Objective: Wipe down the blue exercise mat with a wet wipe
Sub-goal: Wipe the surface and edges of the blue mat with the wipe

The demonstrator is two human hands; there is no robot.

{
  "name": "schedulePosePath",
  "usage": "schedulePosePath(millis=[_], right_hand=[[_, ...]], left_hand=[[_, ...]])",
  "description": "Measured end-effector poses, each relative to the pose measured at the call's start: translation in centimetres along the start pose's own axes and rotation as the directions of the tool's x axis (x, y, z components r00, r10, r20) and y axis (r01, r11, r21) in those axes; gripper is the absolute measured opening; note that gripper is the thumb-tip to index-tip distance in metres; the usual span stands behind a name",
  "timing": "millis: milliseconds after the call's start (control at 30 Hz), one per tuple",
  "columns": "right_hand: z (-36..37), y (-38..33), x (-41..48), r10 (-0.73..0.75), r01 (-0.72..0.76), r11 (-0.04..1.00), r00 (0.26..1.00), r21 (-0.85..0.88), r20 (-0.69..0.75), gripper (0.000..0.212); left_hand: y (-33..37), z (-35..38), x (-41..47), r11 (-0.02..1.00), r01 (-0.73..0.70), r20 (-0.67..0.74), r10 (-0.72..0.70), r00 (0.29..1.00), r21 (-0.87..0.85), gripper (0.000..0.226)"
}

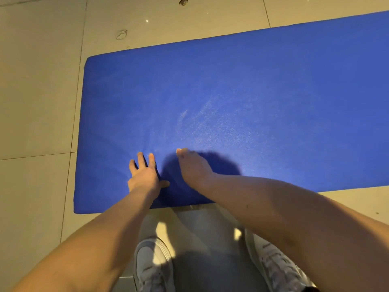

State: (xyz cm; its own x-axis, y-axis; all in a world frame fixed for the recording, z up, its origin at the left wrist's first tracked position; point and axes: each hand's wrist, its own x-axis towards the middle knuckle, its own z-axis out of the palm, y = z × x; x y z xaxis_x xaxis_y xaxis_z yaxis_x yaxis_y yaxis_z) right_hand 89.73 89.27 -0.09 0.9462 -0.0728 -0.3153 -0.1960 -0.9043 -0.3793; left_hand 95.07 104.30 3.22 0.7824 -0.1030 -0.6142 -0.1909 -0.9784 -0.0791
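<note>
Touching blue mat (231, 91): left hand (144, 175), spread; right hand (193, 167) beside.

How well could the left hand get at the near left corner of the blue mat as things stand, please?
Probably yes: the left hand lies flat on the blue mat, and only bare mat lies between it and that near left corner.

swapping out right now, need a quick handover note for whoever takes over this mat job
Left hand: flat on the blue mat near its front edge, fingers spread, holding nothing.
Right hand: fingertips down on the mat beside the left; a white bit shows at the tips, possibly the wipe, cannot tell.
Done: pale streaks just beyond the hands suggest that patch was wiped.
Left: probably the rest of the mat, which shows no such streaks.
</note>
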Motion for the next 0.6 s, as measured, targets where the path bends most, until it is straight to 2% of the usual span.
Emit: schedulePosePath(millis=[100, 167, 267, 400, 500, 600], right_hand=[[-0.7, 0.9, -0.6, -0.044, 0.044, 0.999, 0.999, 0.016, 0.002, 0.046], [-1.3, 1.8, -1.4, -0.046, 0.045, 0.999, 0.996, -0.008, -0.082, 0.043], [-2.5, 4.8, -2.0, 0.082, -0.084, 0.996, 0.985, -0.008, -0.152, 0.044], [-4.2, 8.9, -2.3, 0.318, -0.318, 0.948, 0.948, 0.01, -0.024, 0.053], [-4.0, 8.5, -2.7, 0.362, -0.361, 0.932, 0.93, 0.021, -0.059, 0.049], [-3.2, 5.5, -2.7, 0.36, -0.358, 0.931, 0.932, 0.066, -0.029, 0.04]], left_hand=[[0.0, -0.1, 0.0, 1.0, 0.007, -0.005, -0.007, 1.0, 0.017, 0.112], [-0.1, 0.0, -0.2, 0.999, 0.014, -0.004, -0.014, 1.0, 0.031, 0.112], [0.0, 0.0, -0.5, 0.998, 0.013, -0.006, -0.012, 1.0, 0.065, 0.112], [0.0, 0.0, -0.3, 0.999, 0.013, -0.015, -0.012, 1.0, 0.049, 0.113], [-0.2, 0.1, -0.3, 0.999, 0.015, -0.013, -0.015, 1.0, 0.031, 0.113], [-0.3, 0.2, -0.4, 1.0, 0.007, -0.013, -0.007, 1.0, 0.005, 0.11]])
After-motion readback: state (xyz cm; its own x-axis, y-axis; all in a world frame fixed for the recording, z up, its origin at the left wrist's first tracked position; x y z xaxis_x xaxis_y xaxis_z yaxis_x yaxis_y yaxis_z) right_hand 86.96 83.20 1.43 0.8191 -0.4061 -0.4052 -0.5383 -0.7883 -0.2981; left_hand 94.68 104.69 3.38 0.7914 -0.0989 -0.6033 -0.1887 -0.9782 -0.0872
